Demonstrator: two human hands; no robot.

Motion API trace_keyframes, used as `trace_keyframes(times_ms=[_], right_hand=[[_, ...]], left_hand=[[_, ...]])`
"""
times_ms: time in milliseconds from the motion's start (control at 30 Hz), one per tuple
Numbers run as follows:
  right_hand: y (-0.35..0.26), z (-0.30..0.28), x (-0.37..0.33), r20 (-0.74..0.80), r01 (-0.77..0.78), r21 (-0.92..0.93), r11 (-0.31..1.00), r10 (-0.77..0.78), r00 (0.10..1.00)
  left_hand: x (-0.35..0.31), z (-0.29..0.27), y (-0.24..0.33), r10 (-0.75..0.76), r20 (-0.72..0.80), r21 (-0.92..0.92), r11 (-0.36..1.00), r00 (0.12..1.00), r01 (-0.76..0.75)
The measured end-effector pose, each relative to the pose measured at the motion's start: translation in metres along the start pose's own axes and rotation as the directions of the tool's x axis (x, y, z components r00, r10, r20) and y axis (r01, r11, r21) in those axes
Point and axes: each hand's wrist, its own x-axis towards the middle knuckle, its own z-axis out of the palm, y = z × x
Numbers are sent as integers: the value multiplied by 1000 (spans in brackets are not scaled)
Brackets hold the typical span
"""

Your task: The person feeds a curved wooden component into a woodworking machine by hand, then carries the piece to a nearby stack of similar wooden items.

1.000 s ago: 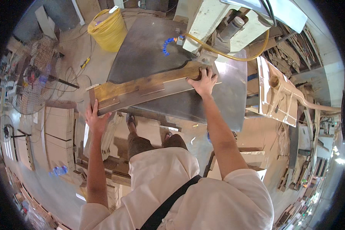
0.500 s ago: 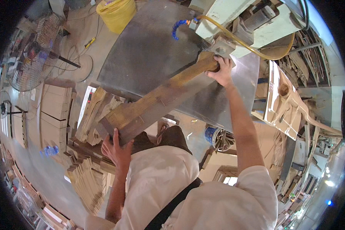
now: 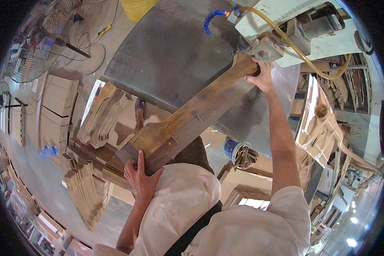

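A long brown wooden board with a shaped edge and small blocks on its side runs slantwise from lower left to upper right. Its far end lies over the dark metal machine table, close under the machine head; whether a cutter touches it is hidden. My right hand grips that far end, thumb and fingers curled around it. At the near end, my left hand holds the board's lower corner, thumb and fingers against it. This end juts past the table's front edge, near my body.
Stacked shaped wooden pieces stand to the left, with another stack nearer. A caged fan is at far left. A blue bucket of scraps stands below the table. A blue jointed hose hangs beside the machine head.
The view has shifted, so the machine and board appear farther right. Both hands keep their hold on the board. One foot now shows left of the board, beside the stacked pieces.
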Motion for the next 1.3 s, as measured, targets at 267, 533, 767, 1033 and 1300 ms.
trace_keyframes(times_ms=[267, 533, 767, 1033, 1300], right_hand=[[23, 8, 7, -6, 35, 107, 994, -34, 999], [20, 5, 10, 38, -16, 178, 984, 9, 999], [32, 9, 14, 76, -80, 259, 962, 62, 995], [36, 7, 19, 148, -47, 299, 953, 3, 989], [34, 4, 24, 79, 40, 248, 968, -62, 995]], left_hand=[[0, 0, 9, 18, 37, 21, 1000, 999, -19], [0, -2, 16, -42, 86, -7, 999, 995, 43], [-2, 2, 21, -25, 61, -24, 999, 998, 27], [-2, 1, 24, -31, 90, -42, 999, 995, 35], [-2, 3, 27, -43, 117, -48, 998, 992, 49]])
